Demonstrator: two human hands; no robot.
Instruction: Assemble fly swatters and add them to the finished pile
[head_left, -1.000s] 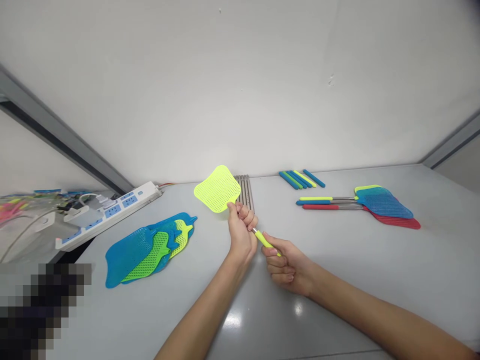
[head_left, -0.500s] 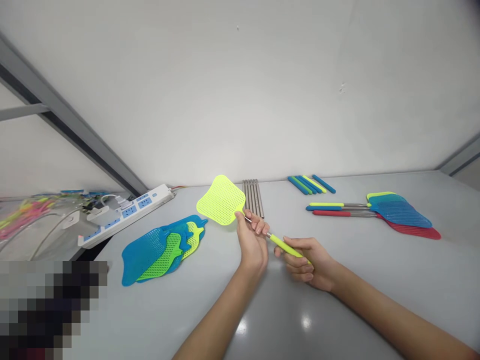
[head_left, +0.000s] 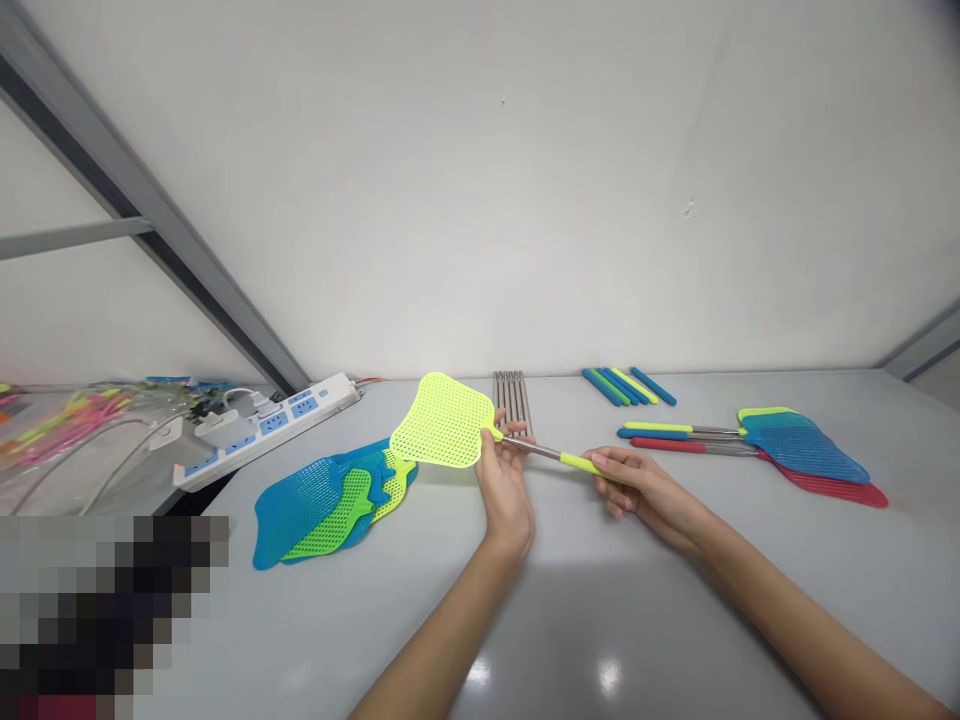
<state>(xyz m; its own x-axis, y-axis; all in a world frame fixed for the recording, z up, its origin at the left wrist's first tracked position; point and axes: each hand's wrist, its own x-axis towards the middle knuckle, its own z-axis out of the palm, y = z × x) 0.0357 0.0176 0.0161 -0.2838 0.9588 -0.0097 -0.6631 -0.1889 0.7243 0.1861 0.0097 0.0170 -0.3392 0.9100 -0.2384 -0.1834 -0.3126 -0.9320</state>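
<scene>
A yellow fly swatter (head_left: 444, 420) is held above the table between both my hands. Its perforated head points to the left, and a metal rod joins it to a yellow grip. My left hand (head_left: 508, 485) is closed around the neck, where the head meets the rod. My right hand (head_left: 637, 490) pinches the yellow grip near its far end. Behind my left hand lie several metal rods (head_left: 511, 395) side by side. Loose swatter heads (head_left: 304, 505) in blue, green and yellow overlap on the table to the left.
Blue, green and yellow grips (head_left: 626, 386) lie near the wall. Swatters with blue, yellow and red heads (head_left: 806, 445) are stacked at the right. A white power strip (head_left: 270, 430) with plugs and cables stands at the left, beside bagged colourful items (head_left: 82, 430).
My right hand has shifted right and up with the grip, and more of the metal rod shows. The swatter lies closer to level, its head turned. The camera view has tilted slightly.
</scene>
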